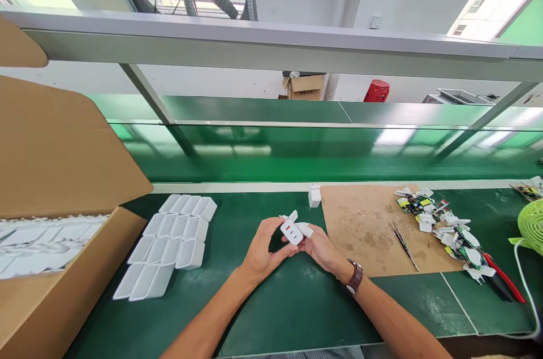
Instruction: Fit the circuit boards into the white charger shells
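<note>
Over the middle of the green workbench, my left hand (266, 252) pinches a small white USB charger (292, 231) from its left side. Its port face, with several slots and one reddish port, points up toward me. My right hand (321, 249) grips the charger from the right, with white covers on fingertips. A white piece sticks up at the charger's top edge; I cannot tell whether it is a part or a covered finger. Left of my hands stand rows of white charger shells (173, 227). Another white charger piece (314, 196) stands behind my right hand.
On the right, a stained brown board (360, 234) carries tweezers (404, 245) and a pile of circuit boards with white parts (441, 223). Red-handled pliers (504, 279) and a green coil (531, 226) lie farther right. An open cardboard box (97, 268) of white parts stands left.
</note>
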Motion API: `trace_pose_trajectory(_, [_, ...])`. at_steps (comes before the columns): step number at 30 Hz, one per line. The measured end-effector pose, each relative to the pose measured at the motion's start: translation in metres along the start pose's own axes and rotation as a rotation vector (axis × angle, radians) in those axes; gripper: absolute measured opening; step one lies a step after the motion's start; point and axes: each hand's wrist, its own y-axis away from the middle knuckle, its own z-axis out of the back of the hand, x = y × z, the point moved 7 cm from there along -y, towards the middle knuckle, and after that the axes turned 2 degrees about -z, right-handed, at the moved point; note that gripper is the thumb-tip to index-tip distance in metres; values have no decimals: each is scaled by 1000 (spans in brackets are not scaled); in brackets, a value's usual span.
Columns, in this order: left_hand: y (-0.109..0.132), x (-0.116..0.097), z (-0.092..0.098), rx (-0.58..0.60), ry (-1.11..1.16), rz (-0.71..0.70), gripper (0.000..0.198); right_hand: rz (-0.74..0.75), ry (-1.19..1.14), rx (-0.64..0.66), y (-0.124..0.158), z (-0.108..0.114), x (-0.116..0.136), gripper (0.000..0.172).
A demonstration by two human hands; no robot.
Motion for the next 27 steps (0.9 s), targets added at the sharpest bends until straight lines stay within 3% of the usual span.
trace_pose_trajectory(3, [-2,2,-1,28,71,65,59,151,260,-118,2,10,10,39])
trace_pose_trajectory(6, [-3,7,-3,50,160,137,39,378,654,-250,13,14,24,33])
trace_pose_trajectory(9, [-4,9,-8,82,212,162,26,493,906,-292,22,12,26,47])
trace_pose_trajectory(14, [-9,-6,-14,124,247,19,21,352,942,-77,18,8,10,97])
trace_pose_trajectory(17, [-11,-14,-11,101,218,-49,25,245,919,21,14,4,4,99])
trace_pose_trajectory(22, [-11,-23,-11,193,172,-134,44,227,950,12,12,3,5,99])
trace_pose_trajectory(27, [-15,-27,-5,115,120,-139,29,232,997,-14,13,3,2,100])
